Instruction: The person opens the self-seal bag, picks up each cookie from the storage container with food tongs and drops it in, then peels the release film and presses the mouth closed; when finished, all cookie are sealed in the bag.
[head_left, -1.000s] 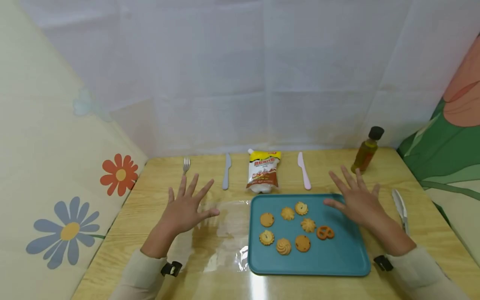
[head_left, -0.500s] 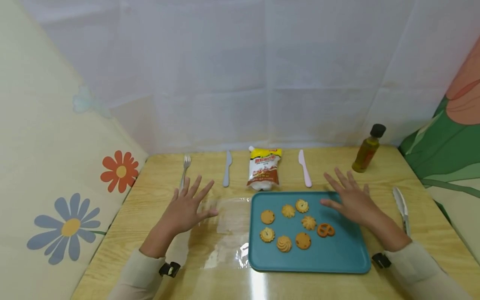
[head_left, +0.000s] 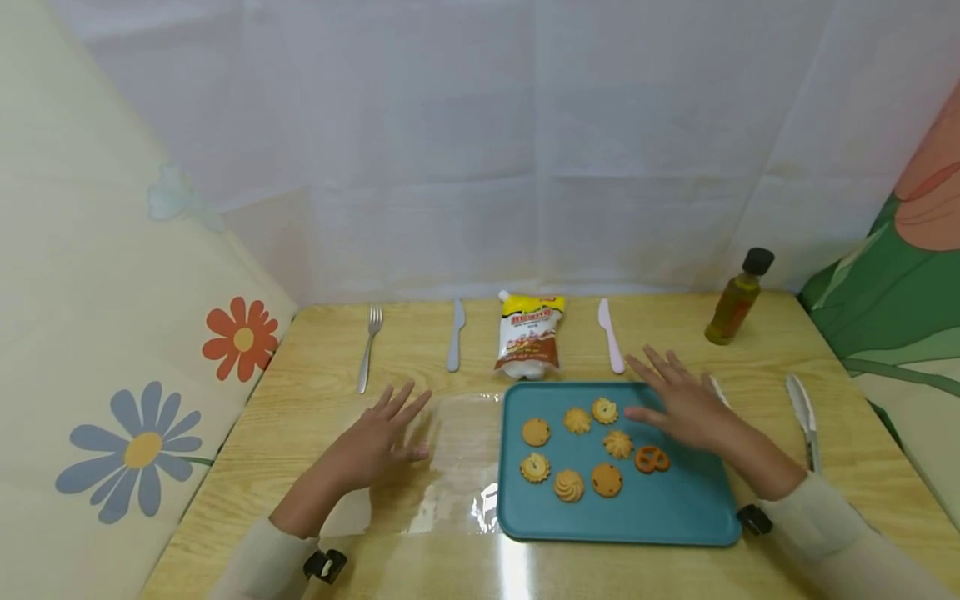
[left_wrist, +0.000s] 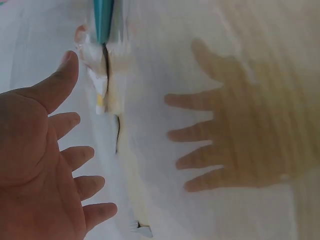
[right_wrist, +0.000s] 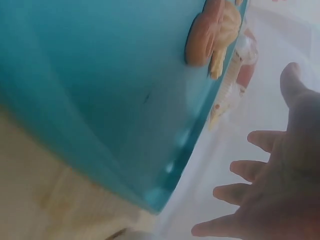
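Observation:
My left hand (head_left: pixel 375 442) hovers above a clear plastic sheet (head_left: pixel 457 450) left of the tray, fingers spread; it holds nothing. In the left wrist view that hand (left_wrist: pixel 45 165) faces its reflection in the shiny surface. Over the right back part of the teal tray (head_left: pixel 675 517) is my right hand (head_left: pixel 686 408), also spread and holding nothing. On the tray lie several cookies, among them a swirled cookie (head_left: pixel 568 486), a round cookie (head_left: pixel 607 480) and a pretzel (head_left: pixel 652 459). The right wrist view shows the right hand (right_wrist: pixel 275 185) beside the tray's edge (right_wrist: pixel 192 145).
Along the back lie a fork (head_left: pixel 369 350), a grey knife (head_left: pixel 456 336), a printed pouch (head_left: pixel 529 337) and a pink knife (head_left: pixel 611 337). A dark-capped bottle (head_left: pixel 733 304) stands at the back right, with metal tongs (head_left: pixel 805 421) nearer. A pale object (head_left: pixel 718 390) peeks out behind my right hand.
My left hand has drawn slightly nearer and down, uncovering the whole fork. My right hand has shifted left over the tray. The objects on the table stay put; the view has tilted a little.

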